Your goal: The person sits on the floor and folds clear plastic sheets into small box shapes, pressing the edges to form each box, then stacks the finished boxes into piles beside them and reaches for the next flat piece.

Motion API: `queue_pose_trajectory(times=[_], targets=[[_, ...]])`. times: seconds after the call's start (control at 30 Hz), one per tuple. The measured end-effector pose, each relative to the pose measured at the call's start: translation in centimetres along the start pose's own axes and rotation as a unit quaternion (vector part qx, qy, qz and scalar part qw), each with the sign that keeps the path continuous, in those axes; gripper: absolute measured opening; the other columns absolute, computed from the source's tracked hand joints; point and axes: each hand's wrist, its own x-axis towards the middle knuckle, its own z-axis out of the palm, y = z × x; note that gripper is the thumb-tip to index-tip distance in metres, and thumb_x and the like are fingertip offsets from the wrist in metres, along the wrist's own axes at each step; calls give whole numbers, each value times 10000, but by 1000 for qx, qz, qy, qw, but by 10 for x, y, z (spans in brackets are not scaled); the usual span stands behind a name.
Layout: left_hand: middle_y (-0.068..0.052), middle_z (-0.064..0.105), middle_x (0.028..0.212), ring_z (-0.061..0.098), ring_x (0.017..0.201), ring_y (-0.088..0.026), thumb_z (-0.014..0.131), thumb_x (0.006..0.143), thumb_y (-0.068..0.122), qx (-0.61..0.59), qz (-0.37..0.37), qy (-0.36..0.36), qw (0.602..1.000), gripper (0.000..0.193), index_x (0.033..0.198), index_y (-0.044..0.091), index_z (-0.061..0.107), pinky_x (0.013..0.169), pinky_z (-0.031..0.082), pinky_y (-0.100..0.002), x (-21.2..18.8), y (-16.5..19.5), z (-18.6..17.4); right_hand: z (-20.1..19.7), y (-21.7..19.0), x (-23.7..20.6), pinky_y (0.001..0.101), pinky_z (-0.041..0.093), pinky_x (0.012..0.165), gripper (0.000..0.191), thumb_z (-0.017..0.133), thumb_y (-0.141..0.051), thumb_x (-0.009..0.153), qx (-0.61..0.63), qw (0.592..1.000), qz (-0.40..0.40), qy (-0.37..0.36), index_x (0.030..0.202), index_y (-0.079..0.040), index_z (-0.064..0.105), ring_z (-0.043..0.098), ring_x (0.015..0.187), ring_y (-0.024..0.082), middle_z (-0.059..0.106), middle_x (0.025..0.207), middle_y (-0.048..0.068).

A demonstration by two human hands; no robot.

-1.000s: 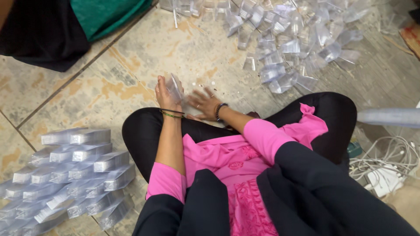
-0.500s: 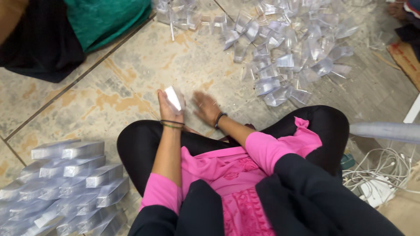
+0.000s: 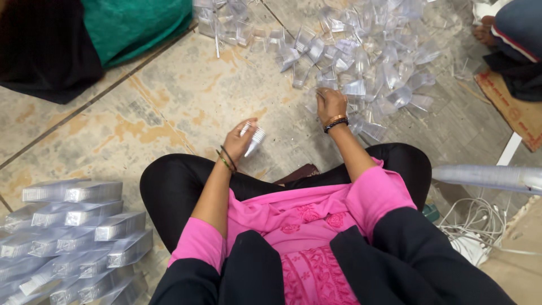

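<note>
Reaching right hand (image 3: 330, 104) now touches the plastic pile (image 3: 367, 56).

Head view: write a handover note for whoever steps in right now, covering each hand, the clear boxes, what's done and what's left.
Left hand: fingers closed on one folded clear box, held above the tiled floor.
Right hand: stretched into the loose pile of flat clear pieces, fingers on it, nothing lifted clear.
Done: stack of folded boxes lies by the left knee.
Left: the loose pile is large; the held box is not on the stack.
</note>
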Motion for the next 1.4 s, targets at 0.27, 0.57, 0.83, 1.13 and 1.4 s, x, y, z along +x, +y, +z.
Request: queue_pose_trajectory(times=[0.27, 0.57, 0.83, 1.13, 1.4], targets=[[-121, 651, 1319, 594, 1253, -205, 725, 940, 399, 182, 74, -160, 967, 650, 1479, 103, 513, 1055, 453, -333, -27, 3, 41, 33, -54, -85, 327, 534, 683, 251, 741, -262, 929, 308, 896, 146, -285, 1046, -46, 791, 686, 751, 171, 775, 860, 100], [-74, 712, 1120, 648, 969, -141, 712, 998, 360, 1, -43, 207, 977, 431, 1297, 55, 654, 836, 535, -279, 12, -1, 8, -15, -13, 27, 553, 475, 838, 446, 795, -378, 733, -231, 971, 42, 46, 1018, -42, 725, 659, 1015, 383, 691, 1056, 175], [-137, 728, 1091, 700, 965, -158, 768, 876, 148, -118, -80, 37, 989, 598, 1391, 43, 483, 824, 564, -266, 11, -9, 16, -24, 14, 36, 358, 527, 726, 174, 750, -199, 939, 139, 962, 229, -61, 1007, -39, 756, 693, 804, 251, 729, 936, 129], [-70, 710, 1211, 669, 1036, -100, 818, 876, 211, -95, -86, -166, 978, 588, 1385, -10, 622, 908, 541, -236, -17, 6, 32, 9, -13, -68, 262, 540, 659, 229, 690, -96, 924, 473, 769, 285, -322, 1131, -3, 722, 659, 751, 95, 742, 907, -1], [-71, 741, 1159, 670, 1013, -116, 863, 819, 236, 38, -57, -92, 993, 642, 1350, -40, 631, 898, 541, -257, -18, 11, 22, 19, -61, -85, 245, 552, 833, 409, 692, -143, 963, 371, 896, 141, -201, 1321, 26, 590, 680, 927, 95, 727, 990, 20]])
